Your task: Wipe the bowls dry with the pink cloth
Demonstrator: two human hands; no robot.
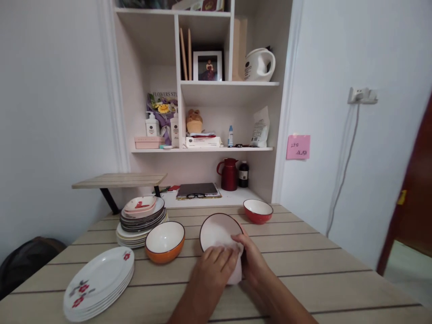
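A white-lined bowl (216, 229) with a dark rim is tilted toward me above the table. My right hand (254, 261) grips it at the right side, thumb over the rim and fingers behind. Bent over the bowl's near edge, my left hand (216, 272) presses a pale cloth (236, 273) against it; the cloth hangs down between both hands. To the left stands an orange bowl (165, 255) with a white inside. A red bowl (258, 217) sits farther back on the right. The outer side of the held bowl is mostly hidden.
Oval white plates with red flowers (101, 274) are stacked at the front left. Behind them rises a mixed stack of plates and dishes (141, 220). A small raised shelf (118, 180) stands at the back left. A red jug (229, 174) and laptop (197, 189) lie beyond the table (303, 270).
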